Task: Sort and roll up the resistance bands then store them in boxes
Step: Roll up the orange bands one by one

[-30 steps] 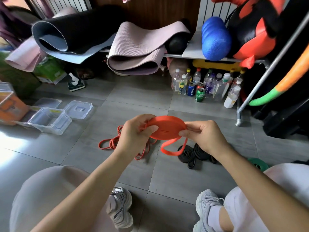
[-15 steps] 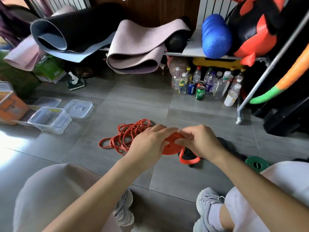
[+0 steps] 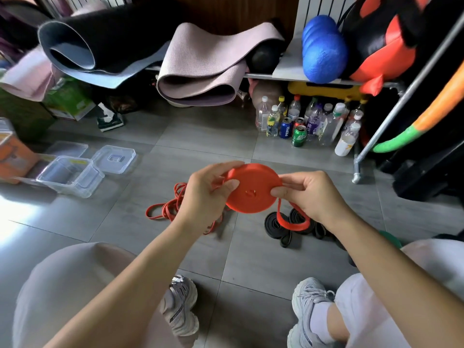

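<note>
In the head view the person squats over a grey tiled floor (image 3: pixel 175 146) and holds an orange rolled band (image 3: pixel 253 189) in the air between both hands, in the middle of the scene and above the floor. The left hand (image 3: pixel 206 194) pinches the left edge of the roll, with the thumb on its flat face and the other fingers curled behind it. The right hand (image 3: pixel 311 194) pinches the right edge in the same way, thumb on the face. The roll is wound into a flat disc, and its loose tail (image 3: pixel 291 222) hangs as a small loop under the right hand. On the floor to the left, partly behind the left wrist, lies a heap of loose orange bands (image 3: pixel 170 207) (not rolled). Under the right hand lie black bands (image 3: pixel 278 227), coiled, and further right a green band (image 3: pixel 391 241) shows beside the knee. At the far left stands a clear plastic box (image 3: pixel 72 177) without cover, with a lid (image 3: pixel 114 159) lying just beside it. Far behind, bottles and cans (image 3: pixel 308 121) stand under a shelf that carries yoga mats (image 3: pixel 206 66) and a blue foam roller (image 3: pixel 324 51).
</note>
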The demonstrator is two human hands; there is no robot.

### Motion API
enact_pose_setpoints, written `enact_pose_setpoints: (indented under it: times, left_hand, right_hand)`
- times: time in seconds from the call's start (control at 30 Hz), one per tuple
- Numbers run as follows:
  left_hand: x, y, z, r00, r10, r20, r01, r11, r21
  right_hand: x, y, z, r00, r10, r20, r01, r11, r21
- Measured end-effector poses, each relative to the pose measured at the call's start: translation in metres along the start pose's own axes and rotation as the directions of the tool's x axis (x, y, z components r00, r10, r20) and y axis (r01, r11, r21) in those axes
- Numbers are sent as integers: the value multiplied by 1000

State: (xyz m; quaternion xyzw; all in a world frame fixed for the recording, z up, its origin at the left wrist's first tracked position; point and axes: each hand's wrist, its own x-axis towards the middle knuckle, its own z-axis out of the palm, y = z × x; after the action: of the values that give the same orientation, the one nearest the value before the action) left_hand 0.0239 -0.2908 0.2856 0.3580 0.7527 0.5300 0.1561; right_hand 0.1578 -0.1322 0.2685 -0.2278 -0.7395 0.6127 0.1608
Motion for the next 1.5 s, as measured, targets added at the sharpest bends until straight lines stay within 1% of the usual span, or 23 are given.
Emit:
enact_pose_setpoints:
  times: [0.1,0.17,0.2,0.27,0.3,0.33,0.37,0.43,0.47,0.5,0.57,0.67,0.83,0.97,1.07,1.13,1.17,1.23,1.27,1.33,1.37,1.4,1.5]
  left_hand:
    - [-3,2,1,998,-63,-26,60,991,-119]
    - [-2,0,0,997,-73,6,73,985,-156]
    - [-1,-1,0,998,-55,41,60,990,-131]
    - [0,-3,-2,992,-12,128,9,1000,27]
    - [-1,-4,-2,986,12,169,-38,987,154]
    - [-2,-6,-2,977,55,205,-117,945,304]
    - [-4,-8,0,958,133,255,-235,874,426]
    - [-7,-12,6,880,274,388,-456,717,528]
    - [-8,-12,7,854,305,422,-506,677,534]
    - [-7,-13,8,845,332,420,-526,662,534]
    - [-6,-13,9,857,352,376,-509,693,510]
    - [-3,-14,7,891,336,305,-446,770,456]
    - [2,-10,0,958,246,149,-278,925,260]
    - [1,-5,-1,975,209,72,-217,967,132]
    - [0,-4,-1,977,193,91,-203,971,129]
    - [1,-3,-2,969,187,163,-218,956,199]
    - [1,-3,-3,959,191,209,-243,933,264]
    - [-1,-5,-1,919,241,311,-356,846,397]
    - [-3,-6,1,886,276,372,-430,789,439]
    - [-5,-10,5,829,316,462,-534,693,485]
    - [-4,-11,6,820,327,471,-552,670,496]
    - [-4,-12,6,820,336,464,-554,673,491]
    - [-1,-12,5,839,338,427,-518,736,435]
  right_hand:
    - [1,-2,0,1000,-2,-29,4,999,50]
    - [0,-2,0,999,-17,-30,18,998,55]
    - [0,-1,-1,1000,-17,-16,17,999,48]
    - [-1,0,-1,1000,-3,25,2,1000,8]
    - [-1,2,1,999,8,42,-6,1000,-28]
    - [-2,4,3,998,17,58,-12,997,-74]
    - [-2,6,6,997,23,72,-14,993,-120]
    - [-2,8,12,995,26,91,-10,985,-172]
    - [-2,10,13,995,29,96,-11,983,-183]
    - [-2,10,14,995,33,95,-14,982,-189]
    - [-2,9,13,995,42,89,-25,984,-175]
    - [-1,4,10,996,42,82,-32,992,-121]
    - [0,-4,1,999,22,43,-19,997,-74]
    - [0,-9,0,1000,12,22,-12,1000,-14]
    - [-1,-9,-2,1000,-8,18,8,1000,-4]
    - [-2,-7,-1,1000,-10,22,11,999,-52]
    - [-3,-5,0,999,-12,30,15,995,-95]
    - [-3,-2,5,999,-16,49,25,981,-191]
    - [-4,-1,7,998,-16,65,30,978,-209]
    - [-3,-1,9,996,-15,87,33,979,-203]
    - [-3,-2,9,996,-12,90,29,981,-194]
    - [-3,-4,9,996,-5,84,20,982,-186]
    - [-3,-8,7,999,32,14,-30,991,-132]
